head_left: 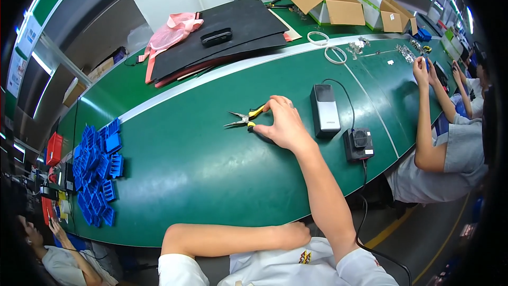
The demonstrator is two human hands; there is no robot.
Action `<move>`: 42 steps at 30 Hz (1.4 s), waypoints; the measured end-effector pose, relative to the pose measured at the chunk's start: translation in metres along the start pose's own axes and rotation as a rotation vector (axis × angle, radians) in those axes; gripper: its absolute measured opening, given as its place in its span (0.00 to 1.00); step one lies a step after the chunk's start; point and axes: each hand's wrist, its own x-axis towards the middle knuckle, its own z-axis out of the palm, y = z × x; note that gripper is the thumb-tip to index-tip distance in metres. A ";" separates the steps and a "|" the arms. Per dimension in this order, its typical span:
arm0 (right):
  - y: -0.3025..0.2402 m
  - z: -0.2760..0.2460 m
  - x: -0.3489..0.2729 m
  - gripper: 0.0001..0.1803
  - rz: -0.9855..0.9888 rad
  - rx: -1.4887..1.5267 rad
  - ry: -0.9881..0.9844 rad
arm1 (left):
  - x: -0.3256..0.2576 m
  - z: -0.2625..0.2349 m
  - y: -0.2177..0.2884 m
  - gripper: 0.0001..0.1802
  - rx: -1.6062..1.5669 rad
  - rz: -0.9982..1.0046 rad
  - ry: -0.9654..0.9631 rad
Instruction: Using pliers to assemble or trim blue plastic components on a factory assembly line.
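My right hand point(286, 123) reaches over the green table and grips needle-nose pliers point(244, 118) by their yellow and black handles. The pliers' jaws are spread apart and point left. Along the near table edge lies my left forearm, with my left hand point(294, 235) curled into a loose fist in front of my body; nothing shows in it. Right of my right hand is a grey and black power bank point(325, 112), joined by a cable to a small black device point(359, 144) with a round grille.
Blue plastic parts point(98, 172) are heaped at the left. Black sheets point(227, 26) with a pink cloth point(177, 32) lie at the back. Two white rings point(335, 55) and open cardboard boxes point(344, 11) are far right. Co-workers sit at both sides; a cable point(365, 196) hangs off the edge.
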 end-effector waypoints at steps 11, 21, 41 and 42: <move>0.011 0.001 -0.005 0.21 -0.118 -0.195 -0.079 | 0.004 0.006 -0.006 0.10 -0.067 0.033 0.001; 0.003 0.020 -0.005 0.11 -0.121 -0.212 0.048 | -0.006 -0.008 -0.006 0.15 -0.131 -0.002 -0.044; 0.003 0.025 -0.003 0.17 -0.037 -0.072 0.106 | -0.002 -0.016 -0.007 0.19 -0.188 -0.048 -0.161; 0.003 0.024 -0.004 0.20 -0.038 -0.085 0.090 | -0.002 -0.016 -0.006 0.19 -0.161 -0.048 -0.145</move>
